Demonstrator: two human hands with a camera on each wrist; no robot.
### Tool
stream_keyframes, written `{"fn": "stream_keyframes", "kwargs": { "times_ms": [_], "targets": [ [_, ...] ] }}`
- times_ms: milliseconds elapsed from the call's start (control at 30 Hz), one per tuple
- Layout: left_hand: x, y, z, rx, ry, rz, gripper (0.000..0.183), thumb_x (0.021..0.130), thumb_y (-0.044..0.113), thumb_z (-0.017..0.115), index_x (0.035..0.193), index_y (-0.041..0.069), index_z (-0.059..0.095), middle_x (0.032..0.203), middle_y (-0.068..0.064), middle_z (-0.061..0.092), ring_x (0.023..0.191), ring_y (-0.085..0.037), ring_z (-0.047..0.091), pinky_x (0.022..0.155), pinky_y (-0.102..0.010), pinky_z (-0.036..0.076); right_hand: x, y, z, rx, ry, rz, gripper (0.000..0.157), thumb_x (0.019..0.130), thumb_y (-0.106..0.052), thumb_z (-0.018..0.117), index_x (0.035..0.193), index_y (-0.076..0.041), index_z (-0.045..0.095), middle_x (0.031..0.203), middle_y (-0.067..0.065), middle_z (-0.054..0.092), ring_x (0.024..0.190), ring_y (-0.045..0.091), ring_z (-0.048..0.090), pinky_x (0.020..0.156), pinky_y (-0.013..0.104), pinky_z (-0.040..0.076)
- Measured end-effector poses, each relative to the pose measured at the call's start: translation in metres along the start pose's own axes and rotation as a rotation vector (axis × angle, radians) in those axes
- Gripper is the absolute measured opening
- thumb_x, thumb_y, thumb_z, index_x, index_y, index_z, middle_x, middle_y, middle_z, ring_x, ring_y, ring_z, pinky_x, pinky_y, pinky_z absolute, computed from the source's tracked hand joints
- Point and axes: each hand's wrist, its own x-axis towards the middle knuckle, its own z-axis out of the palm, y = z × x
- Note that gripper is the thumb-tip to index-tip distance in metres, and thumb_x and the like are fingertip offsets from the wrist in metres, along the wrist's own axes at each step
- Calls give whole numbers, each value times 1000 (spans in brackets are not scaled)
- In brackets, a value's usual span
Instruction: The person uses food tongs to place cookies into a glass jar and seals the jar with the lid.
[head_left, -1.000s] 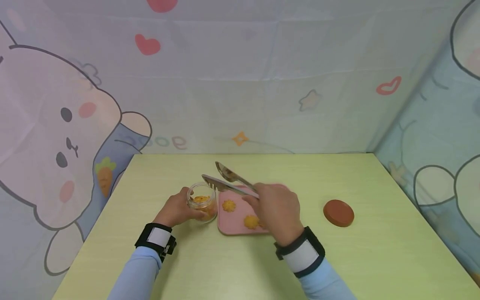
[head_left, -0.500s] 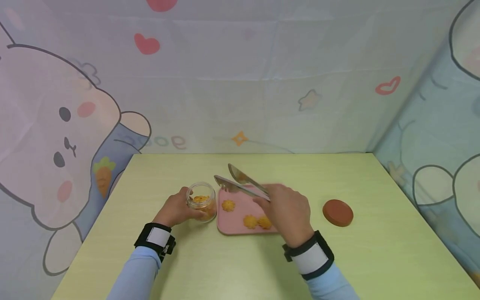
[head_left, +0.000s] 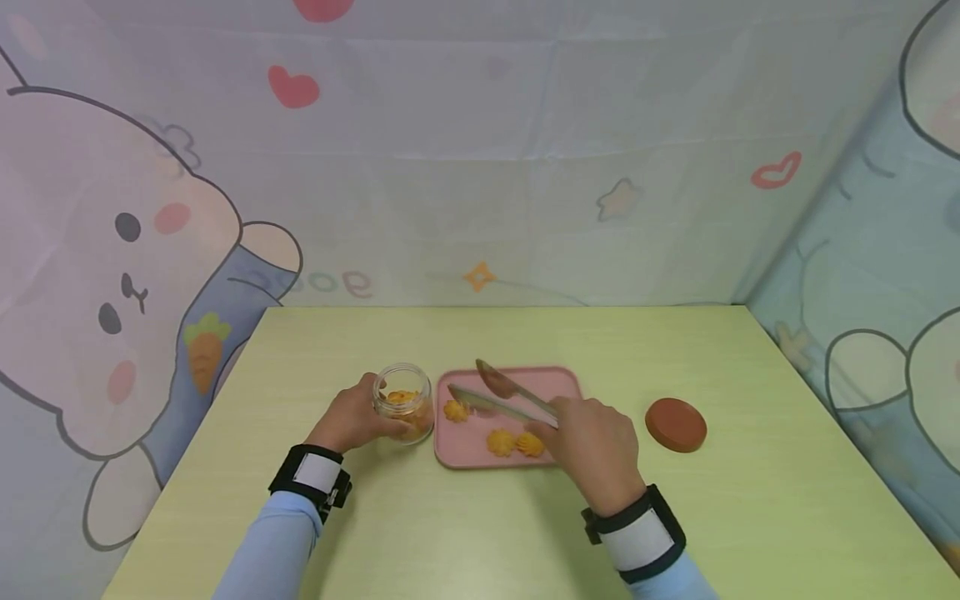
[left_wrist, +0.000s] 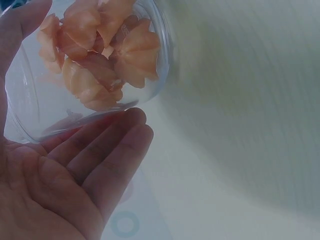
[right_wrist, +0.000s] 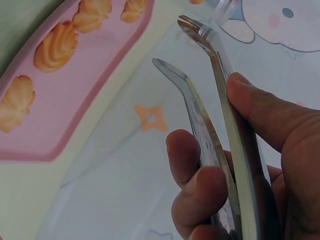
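Note:
My left hand (head_left: 358,414) holds an open glass jar (head_left: 420,427), thumb on one side and fingers on the other. Several ridged, flower-shaped cookies (left_wrist: 95,60) lie inside the jar. In my right hand (head_left: 592,450) is a pair of metal tongs (head_left: 517,396), gripped between thumb and fingers. The tongs' ends stand apart with nothing between them, over the pink tray (head_left: 450,454). Golden cookies (head_left: 500,442) lie on this tray; the right wrist view shows several swirled cookies (right_wrist: 56,47) there. My right hand hides the tray's right front corner in the head view.
A round brown lid (head_left: 676,425) lies on the light yellow table (head_left: 420,533), right of the tray. Behind the table hangs a printed cloth (head_left: 465,208) with a cartoon animal and hearts.
My right hand has moved right and nearer with the tongs, from beside the jar's mouth to over the tray. The jar and my left hand have stayed put.

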Motion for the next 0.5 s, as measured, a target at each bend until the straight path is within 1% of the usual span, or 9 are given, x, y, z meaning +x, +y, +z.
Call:
{"fn": "stream_keyframes", "kwargs": {
  "times_ms": [233, 367, 500],
  "targets": [
    [-1, 1, 0, -7, -2, -9, 87, 62, 39, 85, 126, -5, 46, 112, -21, 64, 97, -29, 58, 84, -48, 50, -10, 10, 4, -6, -51, 40, 34, 75, -42, 76, 66, -14, 59, 45, -2, 44, 37, 14, 40, 32, 27, 24],
    [0, 1, 0, -4, 0, -8, 87, 62, 39, 85, 126, -5, 46, 113, -22, 64, 97, -29, 59, 84, -47, 50, -14, 15, 7, -19, -56, 46, 32, 75, -42, 75, 68, -13, 63, 47, -2, 46, 39, 14, 42, 32, 27, 24],
    [0, 1, 0, -3, 2, -3, 86, 63, 39, 85, 126, -5, 46, 113, -22, 64, 97, -29, 59, 83, -48, 51, -19, 18, 8, -24, -51, 53, 31, 74, -42, 76, 71, -13, 67, 49, 0, 52, 41, 15, 44, 32, 30, 28]
  ]
}}
